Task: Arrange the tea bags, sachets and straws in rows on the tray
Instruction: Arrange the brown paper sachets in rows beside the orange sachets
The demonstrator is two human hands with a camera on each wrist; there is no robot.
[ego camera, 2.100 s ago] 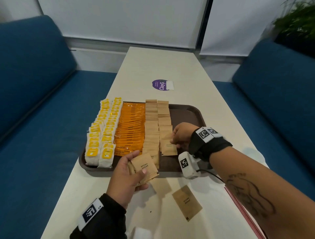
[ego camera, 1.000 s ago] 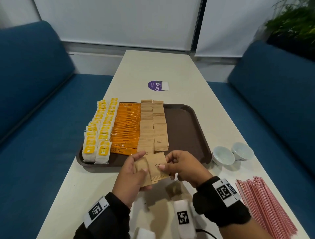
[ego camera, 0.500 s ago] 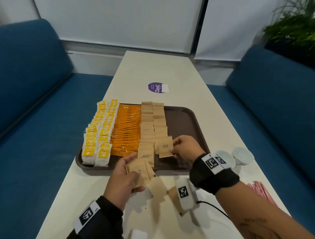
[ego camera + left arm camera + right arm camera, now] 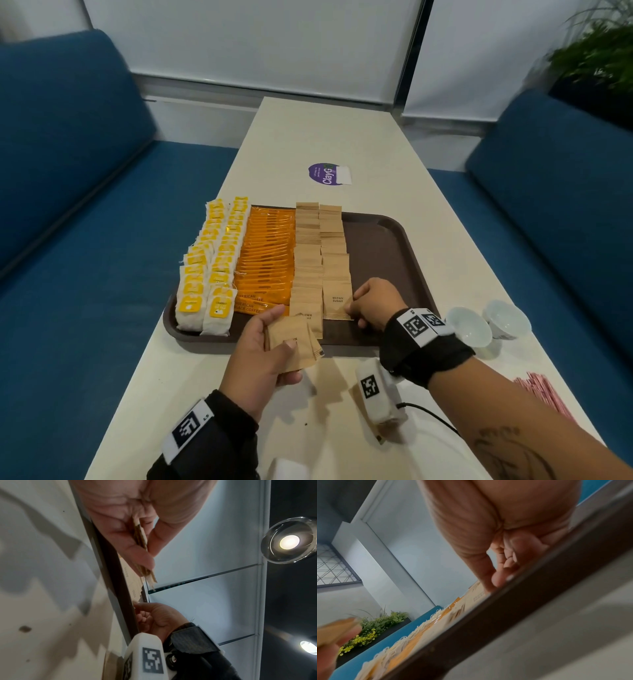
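A dark brown tray holds two rows of yellow-tagged tea bags, a row of orange coffee sachets and two rows of brown sugar sachets. My left hand grips a small stack of brown sugar sachets just in front of the tray's near rim; the stack shows edge-on in the left wrist view. My right hand pinches the right edge of the nearest brown sugar sachet of the right row, which lies flat on the tray. Pink straws lie on the table at the right.
Two small white cups stand on the table just right of the tray. A purple round sticker sits on the table beyond the tray. Blue sofas flank the white table. A plant stands at the back right.
My right hand took one sachet from the stack in my left hand, carried it onto the tray and laid it at the near end of the right sugar row.
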